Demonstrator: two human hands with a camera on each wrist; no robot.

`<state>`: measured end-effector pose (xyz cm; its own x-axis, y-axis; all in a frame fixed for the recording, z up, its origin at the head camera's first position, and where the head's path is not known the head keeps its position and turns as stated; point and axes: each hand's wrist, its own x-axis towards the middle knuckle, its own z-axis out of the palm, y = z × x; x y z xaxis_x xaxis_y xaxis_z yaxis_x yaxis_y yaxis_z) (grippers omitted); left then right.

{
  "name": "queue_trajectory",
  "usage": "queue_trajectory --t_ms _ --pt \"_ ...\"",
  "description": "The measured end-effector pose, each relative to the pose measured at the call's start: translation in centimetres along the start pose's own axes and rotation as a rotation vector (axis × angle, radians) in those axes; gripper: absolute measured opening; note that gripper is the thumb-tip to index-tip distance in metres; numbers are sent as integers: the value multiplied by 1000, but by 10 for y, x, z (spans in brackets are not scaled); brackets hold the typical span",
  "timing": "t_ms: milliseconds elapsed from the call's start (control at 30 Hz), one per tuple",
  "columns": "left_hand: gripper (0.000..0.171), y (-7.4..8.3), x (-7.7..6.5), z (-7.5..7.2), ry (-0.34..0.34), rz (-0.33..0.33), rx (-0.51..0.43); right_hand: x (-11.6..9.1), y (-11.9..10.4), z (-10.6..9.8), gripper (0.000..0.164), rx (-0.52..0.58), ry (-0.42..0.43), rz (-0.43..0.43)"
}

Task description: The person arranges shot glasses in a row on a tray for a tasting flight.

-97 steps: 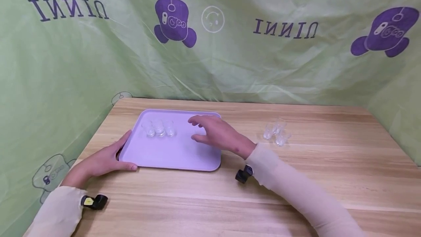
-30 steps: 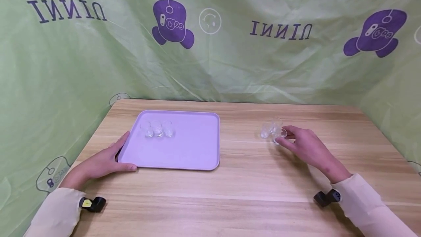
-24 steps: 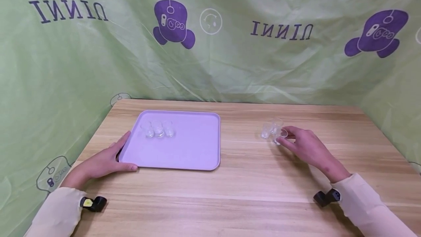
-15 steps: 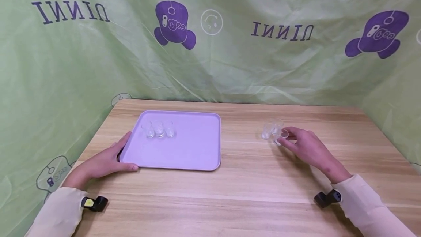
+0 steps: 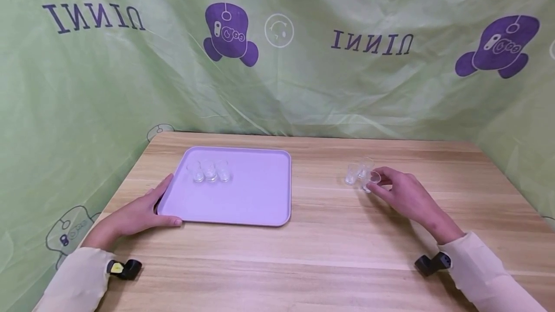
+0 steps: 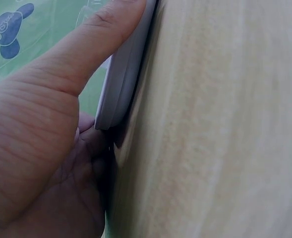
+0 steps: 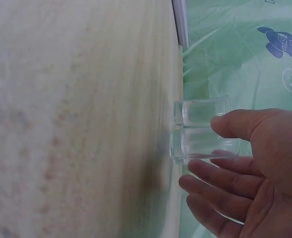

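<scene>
A small clear shot glass stands on the table at the right, pinched between thumb and fingers of my right hand. Two more clear glasses stand close against it. In the right wrist view, the thumb lies over one glass and the fingertips come up along its other side. My left hand grips the near left corner of a purple tray, its thumb along the front edge and its fingers along the left side. Three clear glasses stand upright in a row on the tray.
The wooden table runs between the tray and the right-hand glasses. Behind it and at both sides hangs a green cloth with purple prints. A small black camera is strapped on each sleeve.
Since the oldest frame, my right hand has gone from over the tray to the right-hand glasses and taken hold of the nearest one. Over the last second both hands stay put.
</scene>
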<state>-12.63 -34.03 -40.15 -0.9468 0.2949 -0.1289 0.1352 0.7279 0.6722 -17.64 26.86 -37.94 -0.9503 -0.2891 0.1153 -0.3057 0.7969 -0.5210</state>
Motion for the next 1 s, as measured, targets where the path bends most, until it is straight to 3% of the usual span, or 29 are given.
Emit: queue_trajectory --t_ms 1000 --pt "124 -3 1 1 10 4 12 -1 -8 -18 41 39 86 -49"
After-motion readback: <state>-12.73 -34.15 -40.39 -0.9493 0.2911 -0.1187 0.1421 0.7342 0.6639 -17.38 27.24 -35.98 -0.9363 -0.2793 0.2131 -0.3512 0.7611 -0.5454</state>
